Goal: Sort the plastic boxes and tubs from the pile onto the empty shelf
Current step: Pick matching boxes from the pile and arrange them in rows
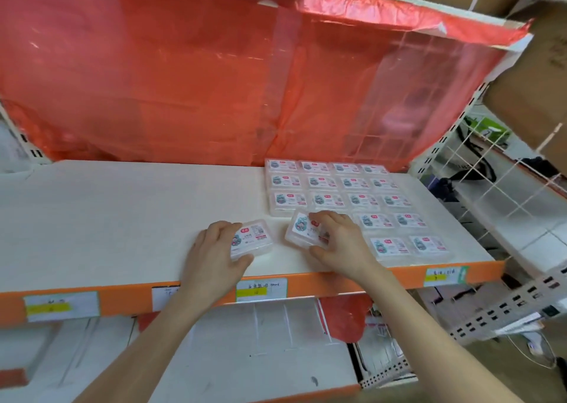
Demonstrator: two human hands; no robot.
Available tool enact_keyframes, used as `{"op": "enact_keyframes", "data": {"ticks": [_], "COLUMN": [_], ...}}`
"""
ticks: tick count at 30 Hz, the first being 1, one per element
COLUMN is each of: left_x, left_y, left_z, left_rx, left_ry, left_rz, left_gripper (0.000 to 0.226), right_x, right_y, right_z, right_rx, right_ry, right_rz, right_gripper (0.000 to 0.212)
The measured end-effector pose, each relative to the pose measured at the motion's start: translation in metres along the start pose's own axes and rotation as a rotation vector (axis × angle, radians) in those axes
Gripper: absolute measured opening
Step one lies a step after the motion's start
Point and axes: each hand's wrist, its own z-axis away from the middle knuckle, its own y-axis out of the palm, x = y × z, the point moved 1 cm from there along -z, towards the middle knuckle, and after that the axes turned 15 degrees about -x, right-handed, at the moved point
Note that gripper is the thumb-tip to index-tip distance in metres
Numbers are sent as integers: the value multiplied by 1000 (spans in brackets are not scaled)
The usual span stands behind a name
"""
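Observation:
Small clear plastic boxes with printed labels lie flat on a white shelf (122,212). Several of them form neat rows (352,184) on the shelf's right half. My left hand (211,249) grips one box (254,238) that rests on the shelf near the front edge. My right hand (340,240) holds another box (302,229), tilted, just left of the fourth row of the grid. Both boxes touch or nearly touch the shelf surface.
A red plastic sheet (184,80) hangs behind the shelf. The shelf's orange front edge (122,298) carries price labels. A white wire grid (497,187) stands at the right, cardboard boxes (527,101) above it. A lower shelf (245,356) sits beneath.

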Motion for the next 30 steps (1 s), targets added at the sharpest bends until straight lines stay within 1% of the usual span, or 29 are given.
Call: {"op": "enact_keyframes", "data": {"ticks": [2, 4, 10, 13, 16, 17, 21, 28, 30], "left_x": [2, 1, 0, -1, -1, -1, -2, -3, -3], "left_y": [-2, -2, -1, -1, 0, 0, 0, 1, 1], "left_z": [1, 2, 2, 1, 1, 1, 1, 1, 1], "left_rx": [-59, -87, -71, -66, -63, -63, -63, -34, -38], "left_ry": [-49, -60, -84, -81, -76, -72, -64, -77, -87], "left_rz": [-13, -42, -92, -107, -127, -134, -150, -140, -125], "left_gripper": [56, 55, 57, 58, 58, 58, 58, 58, 58], "right_x": [3, 7, 12, 10, 6, 4, 0, -5, -7], "right_y": [6, 14, 31, 35, 40, 42, 48, 55, 57], "right_z": [-7, -12, -19, -16, -9, -7, -4, -2, -2], "right_rx": [37, 51, 74, 10, -130, -167, -227, -326, -352], "right_ry": [-87, -153, -234, -237, -257, -266, -239, -208, -206], "right_rz": [27, 72, 92, 66, 56, 59, 24, -43, -79], "right_gripper": [62, 58, 52, 48, 34, 34, 41, 33, 36]}}
